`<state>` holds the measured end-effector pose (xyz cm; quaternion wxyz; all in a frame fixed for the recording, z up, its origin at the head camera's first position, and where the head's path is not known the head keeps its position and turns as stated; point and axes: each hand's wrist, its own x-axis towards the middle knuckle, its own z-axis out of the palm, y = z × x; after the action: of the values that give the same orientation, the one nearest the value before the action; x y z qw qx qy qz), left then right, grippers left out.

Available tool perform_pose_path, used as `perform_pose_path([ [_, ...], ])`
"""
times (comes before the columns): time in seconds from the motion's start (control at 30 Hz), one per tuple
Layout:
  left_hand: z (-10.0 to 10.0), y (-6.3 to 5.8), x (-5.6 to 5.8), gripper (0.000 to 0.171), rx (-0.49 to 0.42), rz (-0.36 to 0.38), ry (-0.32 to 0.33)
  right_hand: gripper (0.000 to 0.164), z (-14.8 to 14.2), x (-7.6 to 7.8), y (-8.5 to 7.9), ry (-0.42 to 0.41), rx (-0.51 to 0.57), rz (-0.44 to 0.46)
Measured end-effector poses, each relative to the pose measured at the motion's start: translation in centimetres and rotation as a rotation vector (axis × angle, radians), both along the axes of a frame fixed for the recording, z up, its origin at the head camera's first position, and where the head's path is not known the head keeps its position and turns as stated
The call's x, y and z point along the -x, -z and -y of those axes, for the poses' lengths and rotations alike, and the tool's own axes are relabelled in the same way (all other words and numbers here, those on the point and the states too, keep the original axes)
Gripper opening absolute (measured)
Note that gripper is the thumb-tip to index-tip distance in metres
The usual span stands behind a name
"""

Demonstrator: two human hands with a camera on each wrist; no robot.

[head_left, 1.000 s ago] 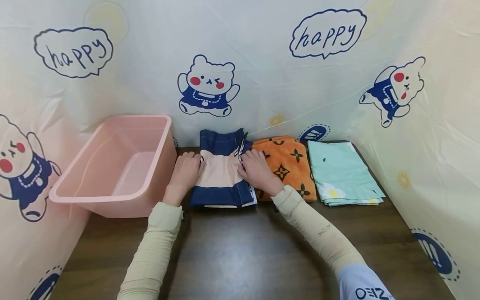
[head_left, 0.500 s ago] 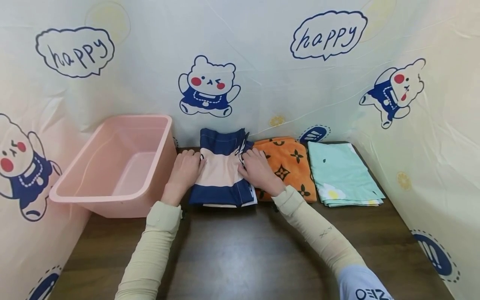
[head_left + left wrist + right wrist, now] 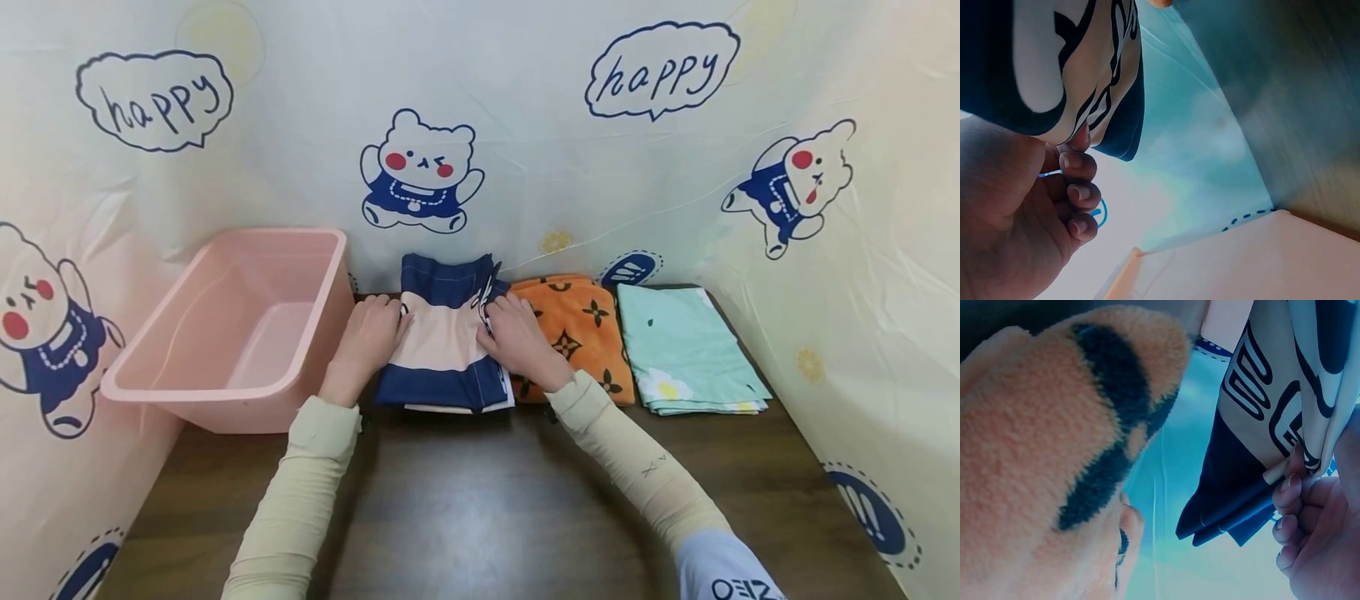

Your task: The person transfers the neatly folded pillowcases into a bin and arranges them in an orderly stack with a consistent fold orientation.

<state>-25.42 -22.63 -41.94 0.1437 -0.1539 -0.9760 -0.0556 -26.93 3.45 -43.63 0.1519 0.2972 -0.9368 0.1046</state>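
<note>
A folded navy-and-cream cloth (image 3: pixel 435 337) stands out in the middle of the head view, between both hands. My left hand (image 3: pixel 367 337) grips its left edge; the left wrist view shows curled fingers (image 3: pixel 1084 195) at the underside of the cloth (image 3: pixel 1107 75), which bears dark outlined lettering. On the opposite edge, my right hand (image 3: pixel 521 337) pinches the layers, and in the right wrist view the fingers (image 3: pixel 1288 528) curl at the hanging cloth (image 3: pixel 1247 419). The thumbs are partly hidden. A folded orange cloth (image 3: pixel 596 333) with dark flower motifs lies just beyond my right hand.
A pink plastic tub (image 3: pixel 318 333) stands left of my left hand, with nothing visible inside. At the right lies a folded mint-green cloth (image 3: pixel 675 342). All stand on a dark wooden table (image 3: pixel 450 508), against a printed curtain (image 3: pixel 540 150) behind and at the sides.
The navy-and-cream cloth's near edge has risen very slightly in view, with both hands keeping hold of it. My left forearm has shifted a little to the left. The view has moved slightly.
</note>
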Motion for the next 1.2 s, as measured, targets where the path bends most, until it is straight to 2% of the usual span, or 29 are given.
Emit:
perform_pose_path([
  [0.27,-0.3,-0.6,0.1,0.038,-0.001,0.004,0.036,0.028,-0.1,-0.4,-0.5,0.015,-0.003,0.000],
  [0.47,-0.4,-1.2,-0.2,0.038,0.002,0.011,0.029,0.027,-0.2,-0.8,-1.0,0.025,0.011,0.018],
  [0.73,-0.6,-1.6,-0.5,0.038,0.002,0.013,0.029,0.025,-0.2,-1.0,-1.2,0.022,0.037,-0.006],
  [1.03,-0.1,-2.2,-0.9,0.034,-0.019,-0.050,0.042,0.025,0.1,-0.9,-1.3,0.007,0.079,-0.006],
  [1.2,-0.3,-2.8,-1.1,0.034,-0.018,-0.055,0.041,0.024,0.1,-1.0,-1.4,-0.001,0.089,-0.008],
])
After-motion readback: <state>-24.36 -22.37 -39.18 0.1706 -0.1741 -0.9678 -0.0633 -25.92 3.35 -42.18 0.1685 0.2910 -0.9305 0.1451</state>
